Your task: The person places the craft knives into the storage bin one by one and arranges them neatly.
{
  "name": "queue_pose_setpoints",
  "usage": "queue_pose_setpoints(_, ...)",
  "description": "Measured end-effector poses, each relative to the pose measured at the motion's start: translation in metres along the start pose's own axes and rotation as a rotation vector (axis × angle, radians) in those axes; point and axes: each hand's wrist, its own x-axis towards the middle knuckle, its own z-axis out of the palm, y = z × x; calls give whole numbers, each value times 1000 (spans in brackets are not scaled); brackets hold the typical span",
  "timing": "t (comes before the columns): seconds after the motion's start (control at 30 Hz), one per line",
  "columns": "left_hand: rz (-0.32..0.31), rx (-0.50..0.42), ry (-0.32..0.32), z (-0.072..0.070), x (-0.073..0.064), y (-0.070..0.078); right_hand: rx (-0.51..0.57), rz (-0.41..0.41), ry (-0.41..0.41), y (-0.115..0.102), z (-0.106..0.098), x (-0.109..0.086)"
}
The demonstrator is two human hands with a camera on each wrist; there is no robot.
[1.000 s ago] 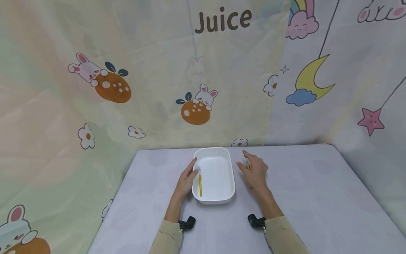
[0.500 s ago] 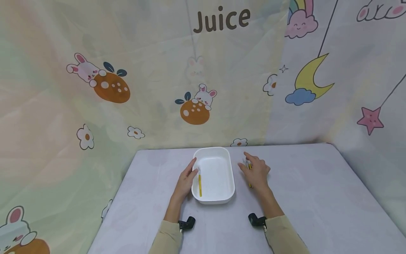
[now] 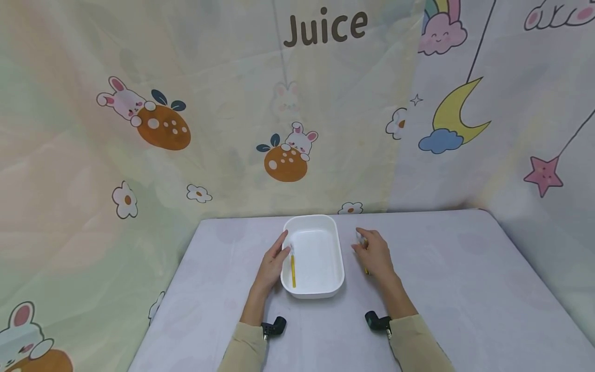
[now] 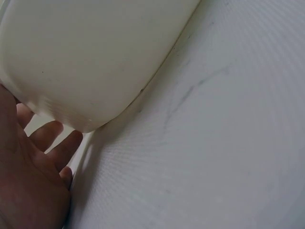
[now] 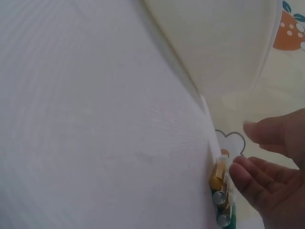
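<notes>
A white rectangular tray stands on the table. My left hand holds its left wall, thumb over the rim; in the left wrist view the fingers reach along the outside. Inside the tray, along its left side, lies a slim yellow pen-like stick with a clear, whitish far end. To the right of the tray my right hand is over several similar sticks, mostly hiding them. The right wrist view shows thumb and fingers apart beside the bundled sticks, some with round silvery ends, one green.
The table has a pale cloth and reaches back to a printed curtain with rabbits and oranges. Dark wrist cameras sit at both sleeve cuffs. More table surface extends to the right of the right hand.
My right thumb and index finger have come closer together over the sticks, the index fingertip lowering slightly. The left hand, the tray and the stick inside it stay as they were.
</notes>
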Motion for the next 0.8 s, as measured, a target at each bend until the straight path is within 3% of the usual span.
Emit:
queue_pose_setpoints(0.57, -4, 1, -3, 0, 0, 1, -144, 6, -78, -5, 2, -4)
queue_pose_setpoints(0.8, 2, -6, -3, 1, 0, 1, -212, -20, -157, -5, 6, -6)
